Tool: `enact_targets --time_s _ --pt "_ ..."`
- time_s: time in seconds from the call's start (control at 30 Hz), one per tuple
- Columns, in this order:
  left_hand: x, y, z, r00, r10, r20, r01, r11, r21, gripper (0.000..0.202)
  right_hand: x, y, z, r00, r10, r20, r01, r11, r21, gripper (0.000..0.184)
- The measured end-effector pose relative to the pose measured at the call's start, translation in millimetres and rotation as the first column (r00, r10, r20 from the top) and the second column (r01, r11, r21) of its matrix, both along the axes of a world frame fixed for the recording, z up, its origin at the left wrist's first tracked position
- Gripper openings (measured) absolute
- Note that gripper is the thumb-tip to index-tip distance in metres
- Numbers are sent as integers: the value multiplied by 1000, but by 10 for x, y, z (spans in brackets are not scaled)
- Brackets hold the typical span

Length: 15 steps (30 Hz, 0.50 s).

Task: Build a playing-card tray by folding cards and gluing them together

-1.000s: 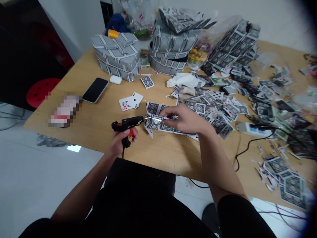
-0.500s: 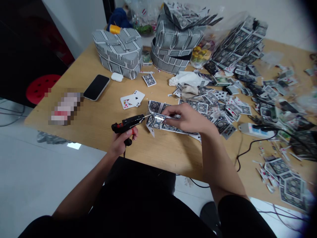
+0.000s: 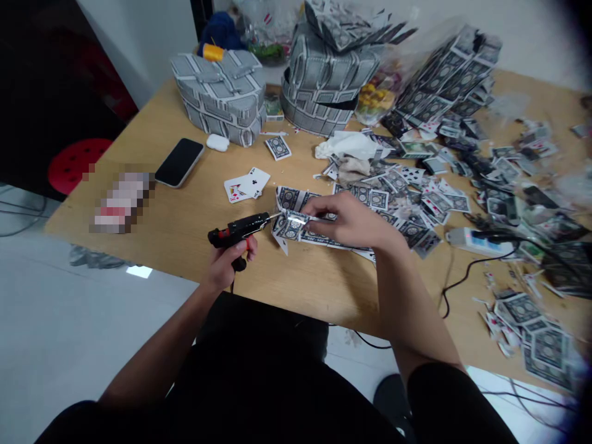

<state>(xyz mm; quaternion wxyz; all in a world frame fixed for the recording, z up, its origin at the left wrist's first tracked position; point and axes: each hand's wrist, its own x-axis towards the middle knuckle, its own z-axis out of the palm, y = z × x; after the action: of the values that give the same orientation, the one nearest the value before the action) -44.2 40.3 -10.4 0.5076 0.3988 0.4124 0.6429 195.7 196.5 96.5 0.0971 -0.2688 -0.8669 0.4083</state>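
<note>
My left hand (image 3: 226, 259) is wrapped round the handle of a black glue gun (image 3: 243, 229). The gun's metal tip points right, at the left end of a strip of joined playing cards (image 3: 290, 229) lying patterned backs up. A glossy patch shows on the strip close to the tip. With thumb and fingers pinched, my right hand (image 3: 345, 217) holds a card of the strip from the right; the hand hides part of it. Two loose playing cards (image 3: 250, 184), faces up, lie just beyond the gun.
A phone (image 3: 179, 161) and a white earbud case (image 3: 217, 143) lie at the left. Behind stand boxes made of cards (image 3: 219, 95). Loose cards (image 3: 428, 206) heap on the right, near a power strip (image 3: 478, 242) with a black cable.
Both hands, the glue gun and the card strip keep practically the same positions. The camera view has shifted very slightly.
</note>
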Motion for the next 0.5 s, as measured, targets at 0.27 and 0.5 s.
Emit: enact_targets --time_s 0.27,0.5 --pt "4 6 12 1000 11 12 -11 1000 -8 35 -7 -4 0 1000 9 1 -9 1000 0 14" --pt "10 13 10 1000 12 16 -12 1000 -3 36 -6 -10 1 1000 6 2 -6 1000 -12 13"
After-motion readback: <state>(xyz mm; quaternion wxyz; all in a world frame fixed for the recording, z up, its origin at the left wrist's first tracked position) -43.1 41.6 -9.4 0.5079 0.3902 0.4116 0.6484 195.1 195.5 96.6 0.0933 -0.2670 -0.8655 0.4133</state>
